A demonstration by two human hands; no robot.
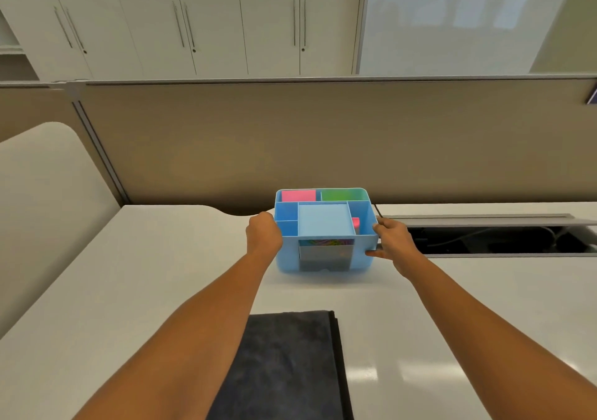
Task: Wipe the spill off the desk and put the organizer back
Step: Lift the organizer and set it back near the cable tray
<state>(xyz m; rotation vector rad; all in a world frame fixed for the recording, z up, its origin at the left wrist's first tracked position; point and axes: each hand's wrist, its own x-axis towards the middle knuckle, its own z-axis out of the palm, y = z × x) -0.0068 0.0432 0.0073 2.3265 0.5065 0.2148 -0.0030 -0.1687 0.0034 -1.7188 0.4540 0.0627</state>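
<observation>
Head view: we clasp the light-blue plastic compartment organizer (pixel 324 230) between left hand (pixel 264 232) and right hand (pixel 392 242), at the white desk's (pixel 145 290) far edge. Folded dark grey cloth (pixel 284 364) lies nearer us. Risks: side-squeeze slipping; open cable trough (pixel 497 240) just right of our grip.

Blue organizer (pixel 326 230) upright, dark cloth (pixel 284 364) folded flat

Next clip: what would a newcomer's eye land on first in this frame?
The light blue plastic desk organizer at the far middle of the white desk, gripped on either side by the left hand and right hand. Then the folded dark grey cloth lying at the near edge between the forearms.
</observation>
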